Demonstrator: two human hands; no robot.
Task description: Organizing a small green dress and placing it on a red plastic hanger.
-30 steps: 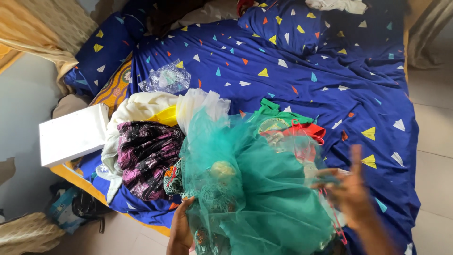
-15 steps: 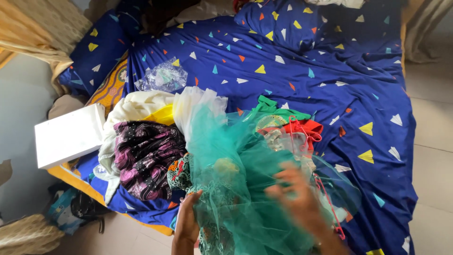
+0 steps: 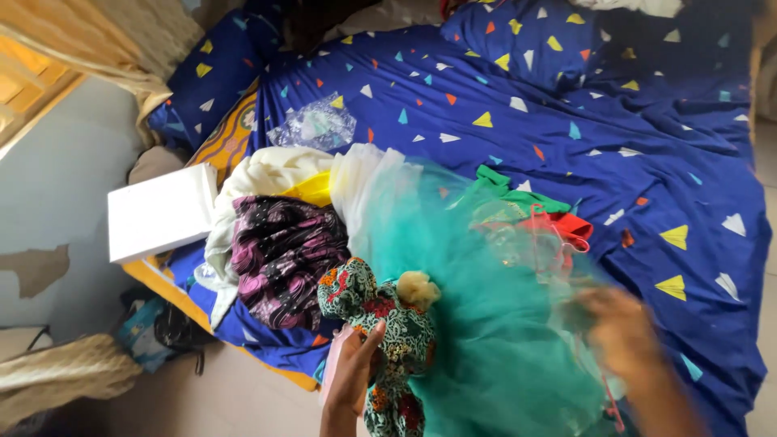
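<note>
- A white box (image 3: 162,212) lies flat on the edge of the bed (image 3: 566,137), well to the left of the left hand's fingers and apart from the clothes, so it stays out of the heap.
- A pile of clothes (image 3: 279,218) sits up and to the left of those fingers: cream and yellow cloth on top, a dark purple-patterned piece draped over the bed's edge. It lies loose, unfolded.
- A crumpled clear plastic bag (image 3: 314,127) rests farther up the bed, beyond the pile and well clear of both hands.
- The left hand (image 3: 354,379) comes up from below, its fingers clenched on the patterned bodice (image 3: 380,336) of a dress, green with red and orange print. Holding it at that firm part keeps the garment lifted off the bed.
- The teal tulle skirt (image 3: 494,324) of the same dress billows to the right of the left fingers, spreading between both hands and over the bed.
- The right hand (image 3: 619,336) is blurred; it touches the far side of the tulle, but I cannot tell whether its fingers are closed on it.
- A pink hanger (image 3: 558,231) and red and green clothes (image 3: 558,214) lie just above the right fingers, partly veiled by tulle.
</note>
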